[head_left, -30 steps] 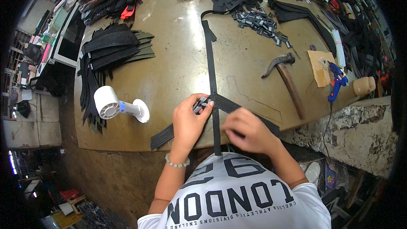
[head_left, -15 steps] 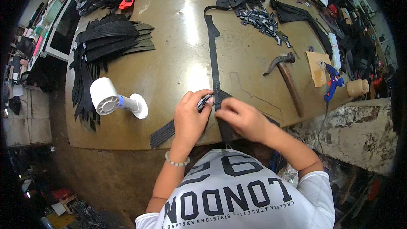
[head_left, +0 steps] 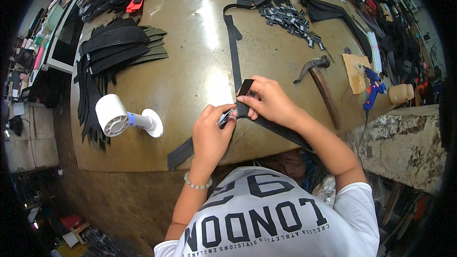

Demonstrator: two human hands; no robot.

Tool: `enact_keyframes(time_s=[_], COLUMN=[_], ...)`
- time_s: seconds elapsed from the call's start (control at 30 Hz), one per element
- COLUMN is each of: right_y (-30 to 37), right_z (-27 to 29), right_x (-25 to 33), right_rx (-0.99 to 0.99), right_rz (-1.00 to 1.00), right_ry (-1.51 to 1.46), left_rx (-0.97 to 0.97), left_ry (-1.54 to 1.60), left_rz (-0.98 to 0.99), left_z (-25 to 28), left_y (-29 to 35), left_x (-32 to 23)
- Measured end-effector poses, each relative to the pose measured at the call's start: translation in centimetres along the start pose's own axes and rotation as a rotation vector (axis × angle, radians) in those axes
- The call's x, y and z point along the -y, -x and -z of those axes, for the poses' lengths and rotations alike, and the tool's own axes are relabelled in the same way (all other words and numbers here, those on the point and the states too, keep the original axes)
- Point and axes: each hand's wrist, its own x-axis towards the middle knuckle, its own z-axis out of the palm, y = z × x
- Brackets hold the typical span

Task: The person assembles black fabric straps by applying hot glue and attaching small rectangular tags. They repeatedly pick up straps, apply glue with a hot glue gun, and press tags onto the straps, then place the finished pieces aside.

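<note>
My left hand (head_left: 213, 131) is closed, its fingertips pinching a black webbing strap (head_left: 234, 57) near the front middle of the table. Tucked in the same hand are several small black-and-white tags (head_left: 225, 118), partly hidden by the fingers. My right hand (head_left: 270, 101) pinches a black strap end (head_left: 246, 86) that stands up between thumb and fingers, just right of and above the left hand. Beneath both hands lies a wider ribbed black band (head_left: 181, 154); one part sticks out left of my left wrist, and a black length runs right under my right forearm.
A hammer (head_left: 323, 90) lies to the right, near a blue glue gun (head_left: 373, 88) and a brown card (head_left: 354, 74). A white handheld fan (head_left: 112, 116) stands left, beside stacked black straps (head_left: 114, 43). Several loose tags (head_left: 290, 24) are piled at the far side.
My right hand has moved away from my body and now raises a strap end that earlier hung toward the table's front edge. My left hand keeps its pinch in nearly the same place.
</note>
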Motion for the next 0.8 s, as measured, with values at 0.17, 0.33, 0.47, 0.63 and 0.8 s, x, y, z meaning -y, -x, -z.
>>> enact_keyframes(time_s=[0.17, 0.33, 0.47, 0.63, 0.8], right_y=[-0.2, -1.2, 1.3, 6.7, 7.3], right_z=[0.1, 1.4, -0.1, -2.5, -2.7], right_x=[0.7, 2.4, 1.9, -1.2, -1.7], right_rx=[0.015, -0.001, -0.27, -0.172, -0.115], right_rz=[-0.008, -0.254, 0.087, 0.462, 0.452], right_ry=[-0.01, 0.313, 0.666, 0.633, 0.756], left_rx=[-0.024, -0.009, 0.045, 0.031, 0.06], left_ry=[-0.045, -0.206, -0.285, 0.047, -0.027], left_rz=[-0.049, -0.035, -0.069, -0.038, -0.081], left_z=[-0.2, -0.6, -0.5, 0.4, 0.3], left_y=[0.0, 0.5, 0.7, 0.3, 0.8], left_x=[-0.2, -1.1, -1.2, 0.1, 0.4])
